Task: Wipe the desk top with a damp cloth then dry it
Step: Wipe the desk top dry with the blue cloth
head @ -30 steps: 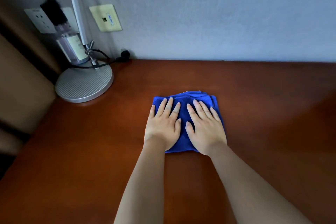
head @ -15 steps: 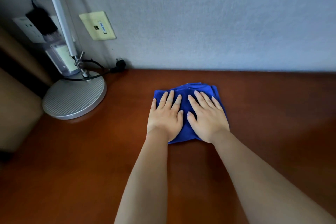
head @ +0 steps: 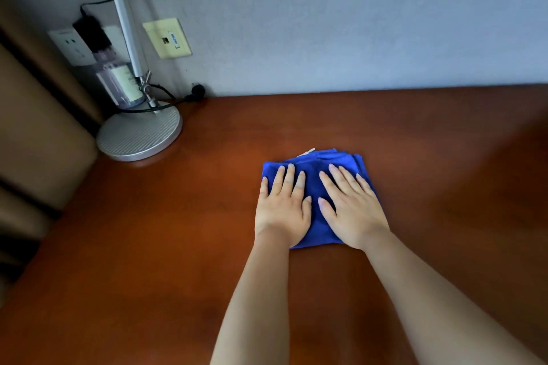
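Observation:
A folded blue cloth (head: pixel 314 184) lies flat on the reddish-brown wooden desk top (head: pixel 178 246), a little right of centre. My left hand (head: pixel 281 204) presses on its left half with straight, spread fingers. My right hand (head: pixel 353 210) presses on its right half the same way, fingers pointing toward the wall. The two hands lie side by side, thumbs nearly touching, and cover most of the cloth. A small white tag sticks out at the cloth's far edge.
A silver desk lamp stands at the back left on a round base (head: pixel 139 136), its pole (head: pixel 123 18) rising out of view. A clear container (head: pixel 118 83), black cables and wall sockets (head: pixel 167 38) crowd that corner. The grey wall (head: pixel 355 24) borders the desk's far edge.
Both hands and the cloth slid back toward me and slightly right, away from the wall. The lamp base now sits further from the cloth.

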`<act>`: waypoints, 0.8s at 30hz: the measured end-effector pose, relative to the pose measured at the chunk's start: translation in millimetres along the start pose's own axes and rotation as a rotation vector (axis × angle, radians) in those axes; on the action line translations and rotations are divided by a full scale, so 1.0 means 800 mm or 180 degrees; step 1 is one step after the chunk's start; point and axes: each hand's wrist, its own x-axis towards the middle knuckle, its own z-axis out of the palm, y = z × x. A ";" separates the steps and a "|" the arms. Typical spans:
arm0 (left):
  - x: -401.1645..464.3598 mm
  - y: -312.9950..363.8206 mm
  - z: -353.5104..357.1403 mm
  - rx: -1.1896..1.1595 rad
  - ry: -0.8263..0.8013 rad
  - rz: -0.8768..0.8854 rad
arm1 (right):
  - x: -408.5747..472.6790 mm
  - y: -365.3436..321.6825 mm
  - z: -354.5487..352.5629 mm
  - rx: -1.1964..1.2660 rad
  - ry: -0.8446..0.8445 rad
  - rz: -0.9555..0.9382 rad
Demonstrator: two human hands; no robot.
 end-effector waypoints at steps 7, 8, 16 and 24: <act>-0.094 0.030 0.020 0.0052 0.0018 0.0253 | -0.117 -0.014 0.005 -0.0017 0.0010 0.0223; -0.097 0.031 0.021 0.0054 0.0015 0.0280 | -0.124 -0.016 0.006 -0.0019 0.0005 0.0252; -0.057 0.034 0.015 -0.0021 0.0064 0.0391 | -0.090 0.001 0.010 0.0022 0.0151 0.0394; 0.056 0.038 -0.001 -0.0060 0.0088 0.0299 | 0.020 0.049 -0.002 0.0060 0.0179 0.0318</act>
